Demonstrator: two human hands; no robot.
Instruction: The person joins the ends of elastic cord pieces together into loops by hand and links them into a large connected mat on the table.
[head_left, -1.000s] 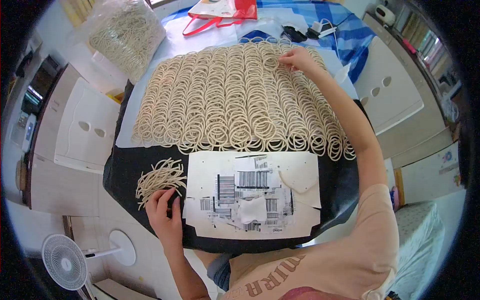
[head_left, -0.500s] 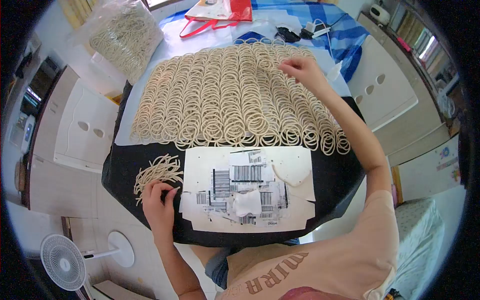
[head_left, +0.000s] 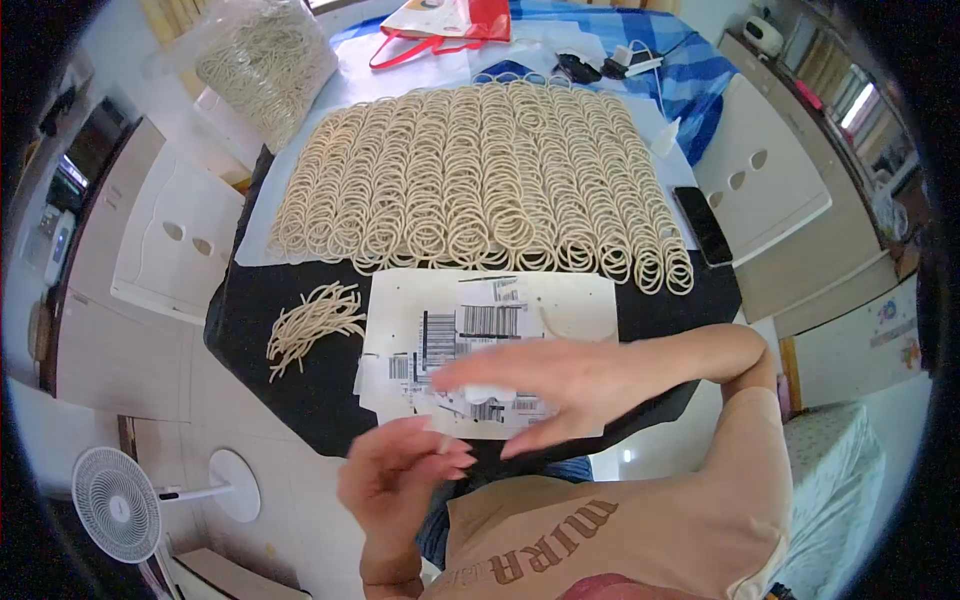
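My left hand (head_left: 400,475) is closed in a pinch in front of the board's near-left corner; a small pale bit of beige cord (head_left: 446,441) shows at its fingertips. Blurred by motion, my right hand (head_left: 545,385) passes over the white board (head_left: 590,290), fingers stretched and thumb apart, with nothing visible in it. Barcode labels (head_left: 490,320) cover the board's middle. A wad of white material (head_left: 488,395) on it is partly hidden under my right hand. Left of the board lies a pile of short beige cords (head_left: 315,325).
Overlapping rows of beige cord rings (head_left: 450,180) fill the table behind the board. A clear bag of rings (head_left: 265,75) stands back left, a red and white bag (head_left: 445,22) at the back. A phone (head_left: 703,225) lies on the right edge. A fan (head_left: 117,505) stands lower left.
My left hand has left the cord pile and moved right and nearer my body. My right hand has come down from the far ring rows to over the board.
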